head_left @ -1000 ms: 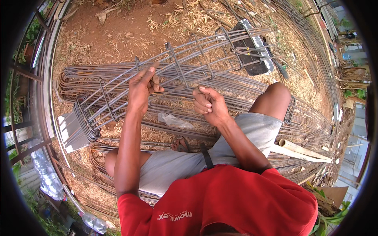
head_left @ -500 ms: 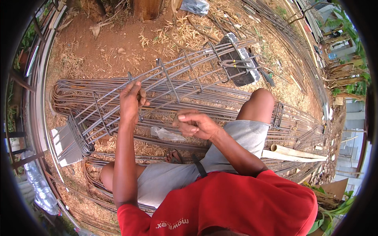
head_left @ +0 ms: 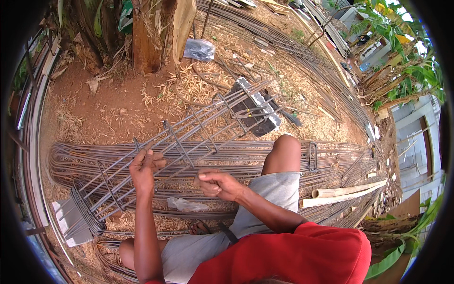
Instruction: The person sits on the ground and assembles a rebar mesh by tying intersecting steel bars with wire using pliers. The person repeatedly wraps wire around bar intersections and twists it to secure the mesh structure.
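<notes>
A long rebar cage, straight bars with square stirrups around them, lies aslant in front of me. My left hand is at its near side by a stirrup, fingers curled; what they pinch is hidden. To the right, just off the cage's near edge, my right hand is closed with the thumb over bent fingers, and anything inside it is too small to make out. The cage's far end rests on a dark block with a white face. Pincers with yellow marks lie there. Several stacked stirrups hang around the near left end.
Bundled bent rebar spreads across the ground under the cage. A grey block supports the left end. A clear plastic bag lies near my foot, bamboo at the right. Beyond stand a tree trunk and another plastic bag.
The view has tilted, so the scene sits lower and further left, with more trunk showing. Both hands stay close to the same places beside the cage, still closed.
</notes>
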The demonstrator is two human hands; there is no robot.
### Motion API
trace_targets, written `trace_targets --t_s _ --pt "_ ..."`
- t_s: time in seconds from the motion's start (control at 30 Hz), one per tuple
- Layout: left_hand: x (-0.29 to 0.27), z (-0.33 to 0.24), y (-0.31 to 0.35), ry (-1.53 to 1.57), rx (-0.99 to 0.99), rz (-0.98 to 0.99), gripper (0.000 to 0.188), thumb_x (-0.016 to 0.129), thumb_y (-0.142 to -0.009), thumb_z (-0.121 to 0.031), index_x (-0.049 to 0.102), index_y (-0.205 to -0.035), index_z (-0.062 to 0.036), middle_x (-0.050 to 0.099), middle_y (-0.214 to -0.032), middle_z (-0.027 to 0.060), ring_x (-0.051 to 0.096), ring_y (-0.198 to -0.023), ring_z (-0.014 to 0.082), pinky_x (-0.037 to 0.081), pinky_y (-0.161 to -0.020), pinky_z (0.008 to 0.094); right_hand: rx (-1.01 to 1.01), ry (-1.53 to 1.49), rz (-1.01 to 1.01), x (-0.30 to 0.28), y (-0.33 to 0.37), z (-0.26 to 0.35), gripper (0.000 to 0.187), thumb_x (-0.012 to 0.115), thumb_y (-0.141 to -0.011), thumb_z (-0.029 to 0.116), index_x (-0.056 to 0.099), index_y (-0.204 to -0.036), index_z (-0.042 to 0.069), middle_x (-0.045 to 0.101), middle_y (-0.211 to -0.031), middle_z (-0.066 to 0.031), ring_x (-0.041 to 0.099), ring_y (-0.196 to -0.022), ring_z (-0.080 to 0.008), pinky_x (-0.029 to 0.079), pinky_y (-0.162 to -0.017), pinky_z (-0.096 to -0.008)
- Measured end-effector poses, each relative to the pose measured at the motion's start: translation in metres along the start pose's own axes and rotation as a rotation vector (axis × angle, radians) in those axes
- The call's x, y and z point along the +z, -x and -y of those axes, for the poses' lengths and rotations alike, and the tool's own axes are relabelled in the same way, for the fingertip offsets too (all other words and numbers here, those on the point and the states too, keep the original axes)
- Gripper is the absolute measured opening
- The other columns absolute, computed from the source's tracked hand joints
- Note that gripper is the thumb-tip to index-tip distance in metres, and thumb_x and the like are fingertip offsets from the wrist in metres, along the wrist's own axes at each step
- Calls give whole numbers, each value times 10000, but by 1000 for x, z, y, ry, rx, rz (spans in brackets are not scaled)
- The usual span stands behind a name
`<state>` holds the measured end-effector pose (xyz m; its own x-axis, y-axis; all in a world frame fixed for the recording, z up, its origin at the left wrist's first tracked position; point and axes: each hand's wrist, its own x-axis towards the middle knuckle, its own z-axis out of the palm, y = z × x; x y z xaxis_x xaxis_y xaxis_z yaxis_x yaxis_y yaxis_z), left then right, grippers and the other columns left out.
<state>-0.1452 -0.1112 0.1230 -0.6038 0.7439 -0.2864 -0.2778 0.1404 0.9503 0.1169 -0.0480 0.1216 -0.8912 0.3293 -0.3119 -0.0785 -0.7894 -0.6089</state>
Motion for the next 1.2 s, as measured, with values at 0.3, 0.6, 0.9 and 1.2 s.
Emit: trace_targets --t_s 0.3,0.6,0.9,1.2 --pt "8 0 18 85 0 198 444 673 -1122 -242 654 -1487 10 672 -822 20 693 -684 116 663 -591 327 198 693 -556 -27 -24 -83 388 557 -1163 384 753 -1265 65 472 -683 45 403 -638 -49 347 -603 -231" --pt "0 8 -5 167 -49 61 440 655 -1129 -210 630 -1530 -29 705 -850 33 747 -754 156 674 -709 349 8 748 236 -14 1 -39 346 572 -1169 360 749 -1184 63 536 -745 11 506 -615 -119 410 -574 -291" --pt "-1 32 -10 78 -18 98 432 668 -1118 -219 653 -1500 -16 752 -905 73 787 -799 213 671 -733 354 -158 -197 -455 -50 -11 -18 352 602 -1157 310 744 -1175 -12 483 -738 37 409 -575 -73 327 -546 -256" --pt "17 25 4 143 -65 94 420 640 -1131 -189 640 -1497 17 752 -916 97 796 -800 229 682 -731 369 -387 1280 -308 -50 -28 -81 277 650 -1133 305 746 -1153 47 502 -722 36 381 -548 -94 302 -545 -273"
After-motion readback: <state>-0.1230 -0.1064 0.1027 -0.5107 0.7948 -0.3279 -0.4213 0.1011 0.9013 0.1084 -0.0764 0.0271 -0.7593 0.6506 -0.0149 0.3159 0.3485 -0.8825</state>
